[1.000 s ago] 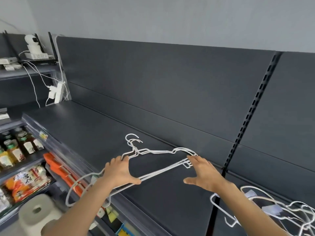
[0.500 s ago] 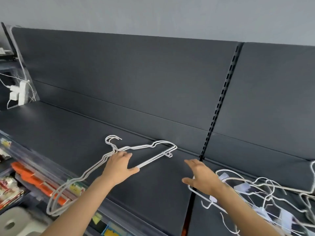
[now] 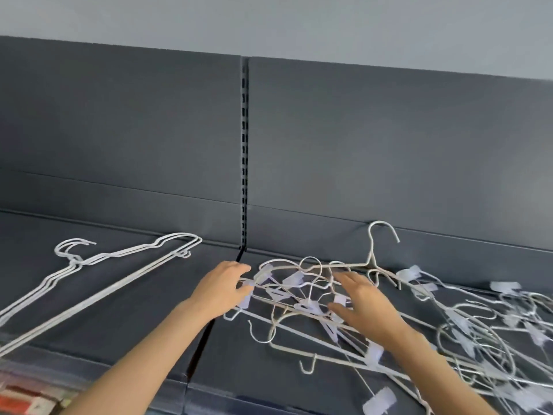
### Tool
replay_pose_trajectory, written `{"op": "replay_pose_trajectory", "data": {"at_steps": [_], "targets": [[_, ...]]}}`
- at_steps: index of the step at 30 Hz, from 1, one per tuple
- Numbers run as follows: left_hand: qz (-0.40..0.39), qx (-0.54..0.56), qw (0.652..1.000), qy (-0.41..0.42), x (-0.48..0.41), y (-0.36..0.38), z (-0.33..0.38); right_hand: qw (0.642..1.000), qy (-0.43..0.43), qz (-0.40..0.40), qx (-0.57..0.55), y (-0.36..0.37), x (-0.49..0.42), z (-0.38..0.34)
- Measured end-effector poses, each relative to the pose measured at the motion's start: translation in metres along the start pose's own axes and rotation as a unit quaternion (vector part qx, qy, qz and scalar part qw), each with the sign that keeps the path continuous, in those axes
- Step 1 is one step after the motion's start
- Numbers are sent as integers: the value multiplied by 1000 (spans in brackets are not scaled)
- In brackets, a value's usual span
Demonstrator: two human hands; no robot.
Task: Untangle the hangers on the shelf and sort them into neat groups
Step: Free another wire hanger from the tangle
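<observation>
Three white wire hangers [image 3: 119, 266] lie stacked in a neat group on the left section of the dark shelf [image 3: 89, 324]. A tangled pile of white clip hangers [image 3: 302, 298] covers the right section and runs off to the right. My left hand [image 3: 223, 287] is at the pile's left edge, fingers and thumb curled round the end of one clip hanger [image 3: 260, 302]. My right hand [image 3: 363, 307] rests on the middle of the tangle with its fingers spread. One hanger's hook [image 3: 381, 232] stands up against the back panel.
A slotted upright [image 3: 244, 151] splits the back panel, and a seam [image 3: 203, 339] splits the shelf below it. More tangled hangers [image 3: 484, 339] lie blurred at far right. Packaged goods [image 3: 27, 396] show below the shelf's front edge at bottom left.
My view has swung right. My left hand left the stacked hangers and moved onto the tangle's left end. My right hand moved from the pile's edge onto its middle.
</observation>
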State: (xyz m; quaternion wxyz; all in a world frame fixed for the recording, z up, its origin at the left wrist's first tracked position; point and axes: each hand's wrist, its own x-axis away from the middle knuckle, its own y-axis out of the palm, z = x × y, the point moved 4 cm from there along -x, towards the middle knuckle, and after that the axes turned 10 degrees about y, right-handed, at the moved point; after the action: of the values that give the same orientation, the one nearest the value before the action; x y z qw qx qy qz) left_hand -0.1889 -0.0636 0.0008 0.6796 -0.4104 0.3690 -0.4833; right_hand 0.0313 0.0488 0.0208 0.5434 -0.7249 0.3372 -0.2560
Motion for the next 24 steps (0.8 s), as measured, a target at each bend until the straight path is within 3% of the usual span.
{"op": "replay_pose_trajectory", "data": {"at_steps": [6, 12, 15, 19, 24], "targets": [[-26, -9, 999, 30, -26, 47, 68, 997, 72, 35, 9, -20, 29, 98], [-84, -48, 995, 26, -30, 77, 77, 981, 181, 37, 61, -24, 23, 142], [-51, -58, 996, 32, -30, 78, 79, 977, 210, 11, 19, -16, 14, 146], [33, -5, 998, 53, -28, 64, 83, 959, 247, 84, -113, -27, 12, 152], [95, 113, 988, 44, -31, 23, 66, 952, 227, 149, -140, -56, 13, 149]]}}
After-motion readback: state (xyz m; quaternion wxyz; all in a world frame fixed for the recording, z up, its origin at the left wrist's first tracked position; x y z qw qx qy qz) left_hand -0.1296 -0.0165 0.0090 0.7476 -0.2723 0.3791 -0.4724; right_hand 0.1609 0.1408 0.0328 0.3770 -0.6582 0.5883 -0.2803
